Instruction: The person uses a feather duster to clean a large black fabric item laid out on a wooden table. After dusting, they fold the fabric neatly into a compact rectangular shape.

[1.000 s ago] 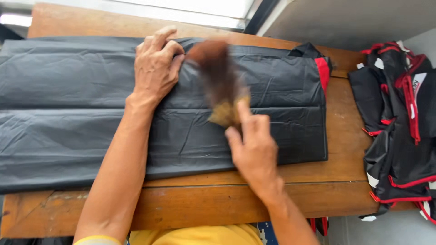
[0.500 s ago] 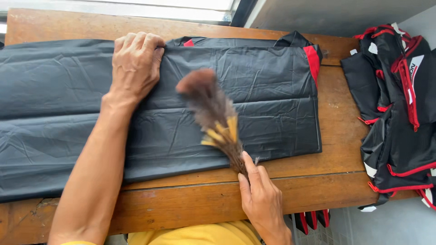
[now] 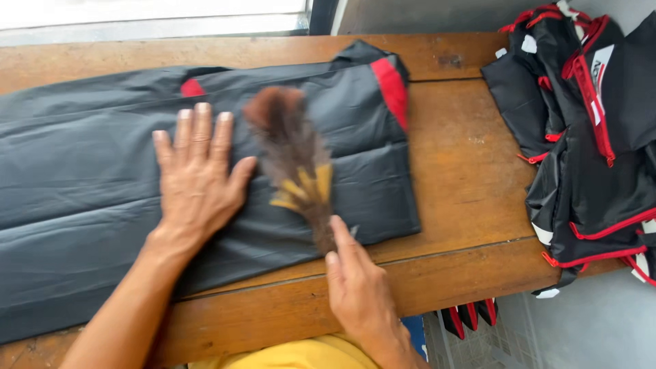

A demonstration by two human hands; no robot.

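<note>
Your left hand lies flat on the dark cloth. It is a thin woven cloth with a soft shine, smooth with a few folds, and it has red cloth patches. Your right hand holds a duster made of fluffy brown and yellow feathers. The table is bare wood, matt, worn and scratched. The bags beside it are black cloth with red trim, a little shiny.
</note>
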